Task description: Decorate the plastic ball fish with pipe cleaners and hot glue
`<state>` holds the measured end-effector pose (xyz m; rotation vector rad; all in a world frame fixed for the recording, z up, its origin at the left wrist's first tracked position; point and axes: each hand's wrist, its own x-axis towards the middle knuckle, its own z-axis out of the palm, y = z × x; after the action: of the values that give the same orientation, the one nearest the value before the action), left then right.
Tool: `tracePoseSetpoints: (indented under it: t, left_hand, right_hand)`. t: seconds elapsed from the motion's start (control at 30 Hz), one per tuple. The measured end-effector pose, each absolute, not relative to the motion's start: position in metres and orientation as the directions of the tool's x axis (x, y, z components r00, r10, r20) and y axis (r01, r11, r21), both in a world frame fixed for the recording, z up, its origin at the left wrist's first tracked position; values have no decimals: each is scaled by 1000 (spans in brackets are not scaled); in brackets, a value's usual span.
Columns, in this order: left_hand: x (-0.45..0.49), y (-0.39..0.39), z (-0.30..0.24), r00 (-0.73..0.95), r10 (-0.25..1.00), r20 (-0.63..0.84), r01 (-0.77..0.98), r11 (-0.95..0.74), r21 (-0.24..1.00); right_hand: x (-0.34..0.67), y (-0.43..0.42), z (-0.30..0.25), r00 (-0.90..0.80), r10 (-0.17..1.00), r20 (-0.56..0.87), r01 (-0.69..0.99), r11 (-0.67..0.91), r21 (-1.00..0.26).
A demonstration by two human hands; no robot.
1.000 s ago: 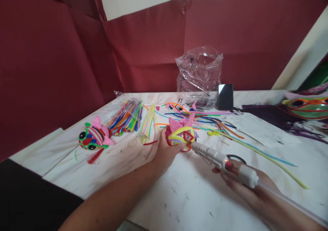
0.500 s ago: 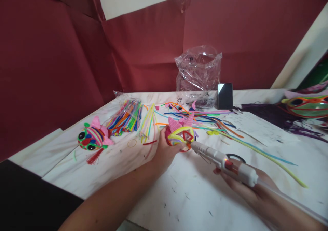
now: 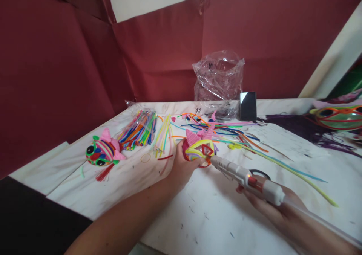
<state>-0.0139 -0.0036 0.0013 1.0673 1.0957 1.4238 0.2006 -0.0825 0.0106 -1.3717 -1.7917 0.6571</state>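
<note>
My left hand [image 3: 182, 167] is closed around a small ball-shaped pipe-cleaner figure [image 3: 198, 146] with pink ears, yellow loops and a red triangle, held just above the white table [image 3: 198, 217]. My right hand [image 3: 271, 206] grips a white glue gun [image 3: 246, 177] with a red trigger. Its nozzle touches the figure's right side near the red triangle. A clear glue stick sticks out of the gun's back toward the lower right.
A finished striped figure [image 3: 102, 152] with big eyes lies at the left. A bagged bundle of pipe cleaners [image 3: 138, 129] and loose coloured ones [image 3: 226, 130] cover the middle. A clear plastic bag [image 3: 219, 78] and a dark box [image 3: 248, 106] stand at the back. A green mask-like craft [image 3: 339, 117] is far right.
</note>
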Motion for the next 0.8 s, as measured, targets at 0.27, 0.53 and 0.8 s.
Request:
tracePoseSetpoints:
  t: [0.27,0.53,0.8]
  left_hand:
    - [-13,-4,2,-116,992,58,-216,-82,973]
    - [-12,-3,5,-107,992,60,-236,-84,968]
    - [-24,3,5,160,987,10,-277,35,960]
  right_hand:
    - [202,-82,9,-130,954,269,573,293,-765]
    - [205,-87,19,-167,958,234,549,287,-785]
    - [216,-85,9,2,968,251,493,217,-842]
